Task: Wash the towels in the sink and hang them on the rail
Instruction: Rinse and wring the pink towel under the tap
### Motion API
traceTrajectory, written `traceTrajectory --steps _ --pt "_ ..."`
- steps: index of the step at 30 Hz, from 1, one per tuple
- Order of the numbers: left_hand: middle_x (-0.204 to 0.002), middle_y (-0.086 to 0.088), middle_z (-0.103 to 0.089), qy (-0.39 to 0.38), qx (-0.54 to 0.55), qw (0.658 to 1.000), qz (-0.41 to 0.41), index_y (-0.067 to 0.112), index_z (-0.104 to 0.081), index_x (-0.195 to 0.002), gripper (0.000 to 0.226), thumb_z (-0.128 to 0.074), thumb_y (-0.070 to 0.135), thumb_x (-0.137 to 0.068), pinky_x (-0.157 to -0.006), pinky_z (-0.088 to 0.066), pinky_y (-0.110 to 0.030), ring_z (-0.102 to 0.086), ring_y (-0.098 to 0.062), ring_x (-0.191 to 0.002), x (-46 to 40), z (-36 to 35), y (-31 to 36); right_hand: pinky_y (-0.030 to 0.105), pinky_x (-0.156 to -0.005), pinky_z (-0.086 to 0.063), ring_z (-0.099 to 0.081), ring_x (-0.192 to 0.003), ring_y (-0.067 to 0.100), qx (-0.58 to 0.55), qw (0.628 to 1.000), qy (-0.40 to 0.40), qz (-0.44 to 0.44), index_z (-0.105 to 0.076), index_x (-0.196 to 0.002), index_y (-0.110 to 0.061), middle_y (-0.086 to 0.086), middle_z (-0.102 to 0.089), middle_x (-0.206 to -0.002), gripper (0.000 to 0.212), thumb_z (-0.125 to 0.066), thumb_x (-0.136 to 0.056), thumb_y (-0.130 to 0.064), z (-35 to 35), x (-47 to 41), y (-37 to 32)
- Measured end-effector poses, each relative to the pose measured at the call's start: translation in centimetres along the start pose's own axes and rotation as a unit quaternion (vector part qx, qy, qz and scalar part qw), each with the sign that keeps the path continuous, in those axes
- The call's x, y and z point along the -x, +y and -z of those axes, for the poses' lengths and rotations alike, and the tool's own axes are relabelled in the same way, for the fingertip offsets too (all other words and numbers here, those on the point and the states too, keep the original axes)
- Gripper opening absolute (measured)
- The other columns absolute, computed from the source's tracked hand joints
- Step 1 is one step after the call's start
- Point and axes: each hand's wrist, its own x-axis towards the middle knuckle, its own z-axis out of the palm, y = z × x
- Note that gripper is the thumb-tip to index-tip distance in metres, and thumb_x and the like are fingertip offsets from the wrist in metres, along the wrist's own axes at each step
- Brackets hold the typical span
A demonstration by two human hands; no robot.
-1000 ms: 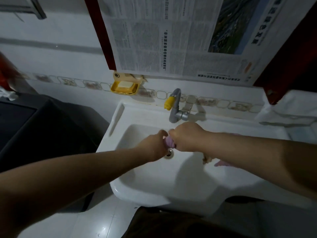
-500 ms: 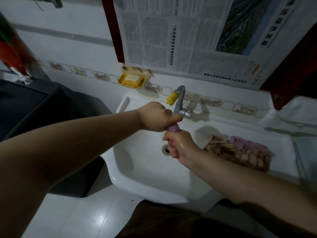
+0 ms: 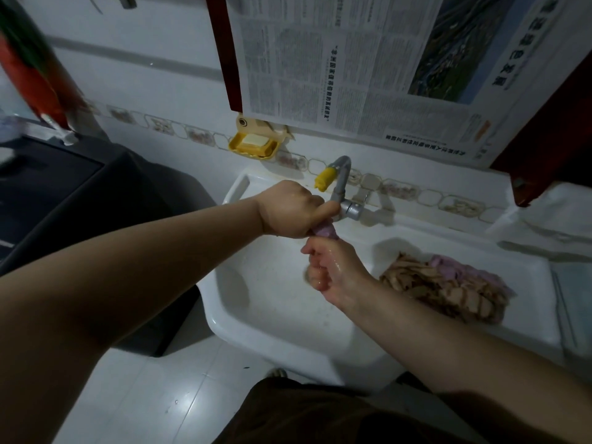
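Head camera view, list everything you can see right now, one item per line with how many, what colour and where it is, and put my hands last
Twisted towel: one, purple, gripped between both hands over the basin.
Towel pile: one heap, brown and purple, right side of the sink.
Sink: one, white, centre.
Faucet: one, grey, at the back rim of the sink.
Yellow faucet tip: one, on the spout end.
Soap dish: one, yellow, on the wall, with a pale bar in it.
Newspaper: one sheet, hung on the wall above.
Dark appliance: one, black, left of the sink.
Left hand: grips the towel's upper end.
Right hand: wet, grips the lower end.
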Motion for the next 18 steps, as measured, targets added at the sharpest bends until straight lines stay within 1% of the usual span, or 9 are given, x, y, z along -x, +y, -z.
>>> traceTrajectory --steps 2,5,7,9,12,14,15,16,18 --pt "-0.054 -0.003 -0.052 -0.005 0.001 1.000 0.002 0.013 -0.040 -0.097 0.032 -0.061 0.035 -0.087 -0.045 -0.026 -0.018 -0.045 -0.019 -0.036 0.0 0.4 0.1 0.024 -0.043 -0.011 -0.016 -0.043 0.011 -0.008 1.000 -0.009 0.008 -0.043 -0.080 -0.015 -0.004 -0.021 -0.049 0.016 -0.049 -0.079 0.000 -0.1 0.1 -0.1" --pt "-0.056 -0.004 -0.054 -0.010 -0.003 1.000 0.010 0.013 -0.041 -0.097 0.027 -0.049 0.038 -0.090 -0.045 -0.028 -0.018 -0.047 -0.020 -0.038 0.0 1.1 0.2 0.021 -0.039 -0.014 -0.018 -0.041 0.010 -0.016 1.000 -0.017 0.011 -0.045 -0.077 -0.015 -0.005 -0.023 -0.048 0.015 -0.049 -0.082 -0.002 -0.3 0.5 -0.3" --pt "-0.056 -0.004 -0.055 -0.006 -0.016 1.000 0.011 0.012 -0.041 -0.097 0.026 -0.047 0.037 -0.090 -0.044 -0.028 -0.018 -0.047 -0.020 -0.037 0.0 1.6 0.2 0.019 -0.037 -0.015 -0.018 -0.038 0.009 -0.021 0.999 -0.022 0.013 -0.045 -0.073 -0.018 -0.005 -0.024 -0.047 0.019 -0.051 -0.083 -0.003 -0.5 0.8 -0.5" --pt "-0.057 -0.004 -0.057 0.000 -0.025 0.999 0.022 0.012 -0.041 -0.096 0.026 -0.046 0.037 -0.090 -0.042 -0.030 -0.020 -0.049 -0.021 -0.038 0.2 2.0 0.2 0.019 -0.036 -0.015 -0.018 -0.038 0.008 -0.018 0.999 -0.031 0.016 -0.047 -0.074 -0.021 -0.006 -0.023 -0.048 0.021 -0.054 -0.083 -0.003 -0.6 1.0 -0.7" --pt "-0.059 -0.005 -0.058 -0.003 -0.036 0.998 0.051 0.012 -0.041 -0.097 0.025 -0.046 0.036 -0.092 -0.040 -0.038 -0.023 -0.051 -0.022 -0.041 0.8 2.4 0.1 0.019 -0.034 -0.016 -0.020 -0.039 0.007 0.030 0.997 -0.061 0.039 -0.055 -0.083 -0.022 -0.007 -0.026 -0.049 0.016 -0.060 -0.085 -0.007 -0.5 0.9 -1.4" --pt "-0.062 -0.006 -0.058 -0.014 -0.039 0.997 0.070 0.013 -0.040 -0.099 0.022 -0.049 0.032 -0.092 -0.039 -0.043 -0.026 -0.050 -0.023 -0.043 1.6 2.6 0.0 0.017 -0.033 -0.017 -0.022 -0.039 0.005 0.055 0.993 -0.098 0.043 -0.055 -0.084 -0.021 -0.006 -0.030 -0.053 0.013 -0.062 -0.087 -0.010 -0.3 0.5 -1.9" --pt "-0.064 -0.007 -0.058 -0.017 -0.040 0.996 0.082 0.013 -0.040 -0.099 0.022 -0.050 0.030 -0.090 -0.040 -0.043 -0.027 -0.050 -0.023 -0.045 2.1 2.7 -0.1 0.016 -0.033 -0.017 -0.023 -0.040 0.004 0.062 0.990 -0.122 0.041 -0.056 -0.088 -0.020 -0.005 -0.034 -0.057 0.012 -0.064 -0.087 -0.011 -0.2 0.1 -2.0" --pt "-0.066 -0.007 -0.058 -0.020 -0.038 0.994 0.098 0.013 -0.041 -0.099 0.021 -0.049 0.030 -0.089 -0.041 -0.044 -0.027 -0.051 -0.023 -0.048 2.6 2.8 -0.1 0.016 -0.034 -0.018 -0.026 -0.042 0.003 0.081 0.986 -0.140 0.043 -0.058 -0.096 -0.016 -0.003 -0.041 -0.063 0.013 -0.066 -0.086 -0.011 -0.2 -0.1 -2.2" --pt "-0.075 -0.009 -0.059 -0.035 -0.033 0.990 0.132 0.012 -0.047 -0.100 0.023 -0.052 0.029 -0.086 -0.043 -0.044 -0.028 -0.054 -0.024 -0.057 3.8 2.8 -0.1 0.017 -0.039 -0.024 -0.036 -0.051 0.005 0.169 0.972 -0.155 0.054 -0.056 -0.117 -0.006 0.003 -0.052 -0.085 0.037 -0.070 -0.083 -0.013 0.1 -1.3 -2.4"
